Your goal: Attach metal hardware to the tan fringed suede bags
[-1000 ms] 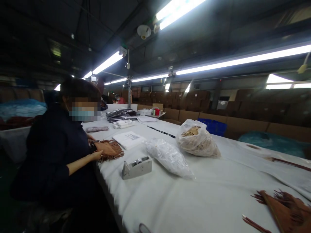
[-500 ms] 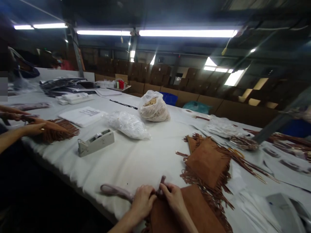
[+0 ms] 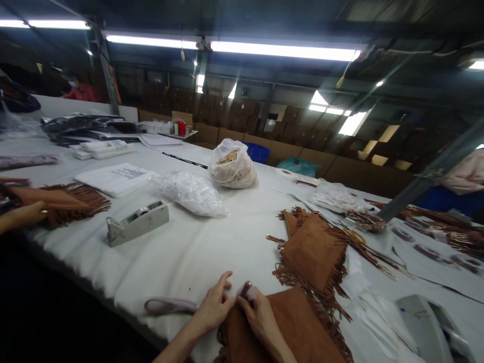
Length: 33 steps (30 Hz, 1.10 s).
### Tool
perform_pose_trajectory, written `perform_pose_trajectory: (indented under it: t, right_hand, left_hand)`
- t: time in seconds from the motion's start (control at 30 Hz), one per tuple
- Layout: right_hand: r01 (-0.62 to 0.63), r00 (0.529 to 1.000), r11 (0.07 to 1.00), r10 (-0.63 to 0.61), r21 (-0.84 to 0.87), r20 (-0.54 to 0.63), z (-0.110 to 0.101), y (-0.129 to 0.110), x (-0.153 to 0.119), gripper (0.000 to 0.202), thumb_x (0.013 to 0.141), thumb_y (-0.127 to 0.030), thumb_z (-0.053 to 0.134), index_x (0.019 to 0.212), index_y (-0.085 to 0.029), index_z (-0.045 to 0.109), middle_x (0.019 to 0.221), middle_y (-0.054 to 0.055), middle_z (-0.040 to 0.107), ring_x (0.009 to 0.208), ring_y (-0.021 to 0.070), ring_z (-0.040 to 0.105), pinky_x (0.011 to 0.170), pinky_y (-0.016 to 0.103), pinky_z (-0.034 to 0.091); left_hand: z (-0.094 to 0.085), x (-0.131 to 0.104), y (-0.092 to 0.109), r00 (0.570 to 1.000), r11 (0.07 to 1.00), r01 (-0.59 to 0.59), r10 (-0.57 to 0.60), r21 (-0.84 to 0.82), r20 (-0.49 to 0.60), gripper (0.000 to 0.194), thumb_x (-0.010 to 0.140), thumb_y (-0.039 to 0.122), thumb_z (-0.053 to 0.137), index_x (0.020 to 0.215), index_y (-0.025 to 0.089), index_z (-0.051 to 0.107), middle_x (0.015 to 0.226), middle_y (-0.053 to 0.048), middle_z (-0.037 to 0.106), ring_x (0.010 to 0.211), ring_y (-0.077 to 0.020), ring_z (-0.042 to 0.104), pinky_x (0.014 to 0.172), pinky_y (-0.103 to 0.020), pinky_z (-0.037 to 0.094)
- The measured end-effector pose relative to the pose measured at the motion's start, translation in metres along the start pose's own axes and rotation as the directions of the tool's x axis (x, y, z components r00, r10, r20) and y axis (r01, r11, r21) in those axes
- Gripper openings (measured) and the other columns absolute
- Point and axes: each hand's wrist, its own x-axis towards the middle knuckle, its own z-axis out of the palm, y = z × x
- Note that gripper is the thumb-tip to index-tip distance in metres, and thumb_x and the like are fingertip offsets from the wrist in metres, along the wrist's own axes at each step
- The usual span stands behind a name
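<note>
A brown suede fringed bag [image 3: 302, 327] lies at the table's near edge, under my forearms. My right hand [image 3: 255, 307] is closed on the end of a strap [image 3: 246, 290] above the bag's upper left corner; thin clear wrapping seems to surround that end. Beside it, my left hand [image 3: 216, 305] has its index finger raised and apart from the thumb, with nothing visibly held. The looped part of a pale mauve strap [image 3: 166, 305] extends left from behind my left hand. Another fringed brown bag [image 3: 315, 249] lies just beyond.
A grey tape dispenser [image 3: 139, 222], a clear plastic bundle [image 3: 191, 194] and a filled plastic bag [image 3: 233, 166] stand across the white table [image 3: 181, 257]. At the left, another person's hand [image 3: 28, 214] holds a fringed piece. Yellow-handled scissors [image 3: 353, 236] and a second dispenser [image 3: 434, 327] are right.
My left hand's fingers have opened and lifted off the strap end. My right hand has turned around it. The view has shifted slightly right, and only one of the other person's hands shows clearly.
</note>
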Motion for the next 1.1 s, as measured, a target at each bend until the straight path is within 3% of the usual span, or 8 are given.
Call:
perform_pose_trajectory:
  t: [0.07,0.13,0.23,0.47,0.7,0.87,1.0,1.1]
  right_hand:
    - [0.014,0.999,0.999,-0.016,0.039,0.04,-0.003,-0.002,0.003,0.02,0.076,-0.034,0.054,0.076,-0.016,0.062,0.073,0.005,0.065,0.073,0.0212,0.057,0.068,0.028,0.044]
    - [0.03,0.994,0.995,-0.04,0.091,0.105,-0.008,-0.004,0.005,0.02,0.075,-0.033,0.054,0.078,-0.016,0.065,0.074,0.004,0.066,0.075,0.0221,0.058,0.07,0.029,0.044]
    - [0.023,0.99,0.991,-0.04,0.129,0.133,-0.012,-0.004,0.006,0.021,0.07,-0.028,0.058,0.084,-0.015,0.066,0.076,0.003,0.066,0.074,0.0204,0.057,0.068,0.027,0.044]
    - [-0.026,0.983,0.996,0.011,0.082,0.181,-0.006,0.001,0.003,0.014,0.068,-0.022,0.057,0.071,-0.013,0.068,0.069,0.0,0.066,0.068,0.017,0.056,0.061,0.022,0.039]
    - [-0.053,0.997,0.994,0.057,-0.092,0.046,-0.002,0.006,0.003,0.016,0.068,-0.023,0.056,0.057,-0.014,0.063,0.055,-0.001,0.059,0.058,0.0147,0.05,0.053,0.023,0.031]
    - [-0.057,0.998,0.991,0.057,-0.123,0.0,0.0,0.007,0.001,0.017,0.068,-0.022,0.056,0.053,-0.015,0.059,0.054,0.0,0.057,0.058,0.0142,0.049,0.054,0.023,0.03]
    - [-0.03,0.999,0.997,0.033,-0.076,0.035,-0.007,0.005,0.0,0.011,0.063,-0.015,0.055,0.068,-0.015,0.065,0.065,0.001,0.061,0.063,0.0139,0.052,0.057,0.022,0.034]
    - [-0.066,0.992,0.993,0.055,0.095,0.112,-0.015,0.003,0.002,0.035,0.06,-0.013,0.058,0.094,-0.014,0.066,0.08,0.0,0.063,0.062,0.0111,0.051,0.057,0.02,0.036]
  left_hand:
    - [-0.006,0.005,0.006,0.996,0.999,-0.049,0.05,-0.019,0.075,0.046,0.075,0.023,0.05,0.121,0.017,0.051,0.106,-0.005,0.064,0.075,-0.0146,0.056,0.075,-0.026,0.043]
    - [-0.008,0.01,0.01,0.987,0.996,-0.091,0.092,-0.015,0.135,0.028,0.074,0.024,0.051,0.098,0.015,0.064,0.087,-0.002,0.067,0.075,-0.0164,0.056,0.071,-0.025,0.041]
    - [-0.004,0.012,0.01,0.989,0.995,-0.097,0.098,-0.011,0.108,0.02,0.074,0.025,0.049,0.08,0.014,0.066,0.074,-0.001,0.066,0.073,-0.0173,0.056,0.068,-0.025,0.04]
    - [-0.002,0.012,-0.004,0.992,0.996,-0.082,0.079,0.022,0.095,0.015,0.07,0.023,0.052,0.072,0.014,0.063,0.068,0.001,0.06,0.067,-0.0155,0.051,0.063,-0.024,0.037]
    - [-0.008,0.015,-0.003,0.989,0.994,-0.084,0.074,0.071,0.127,0.012,0.069,0.023,0.052,0.074,0.015,0.06,0.068,0.002,0.057,0.067,-0.0147,0.048,0.06,-0.024,0.034]
    - [-0.008,0.018,-0.004,0.986,0.992,-0.1,0.088,0.081,0.14,0.013,0.07,0.025,0.051,0.068,0.015,0.059,0.065,0.002,0.056,0.068,-0.0146,0.049,0.062,-0.024,0.035]
    - [-0.001,0.017,-0.009,0.994,0.988,-0.086,0.077,0.128,0.072,0.017,0.074,0.024,0.047,0.061,0.016,0.055,0.06,0.001,0.054,0.064,-0.0155,0.05,0.061,-0.026,0.034]
    - [0.003,0.011,-0.009,0.993,0.98,-0.114,0.108,0.165,0.041,0.015,0.076,0.02,0.043,0.07,0.017,0.056,0.072,-0.003,0.06,0.073,-0.0178,0.054,0.067,-0.026,0.036]
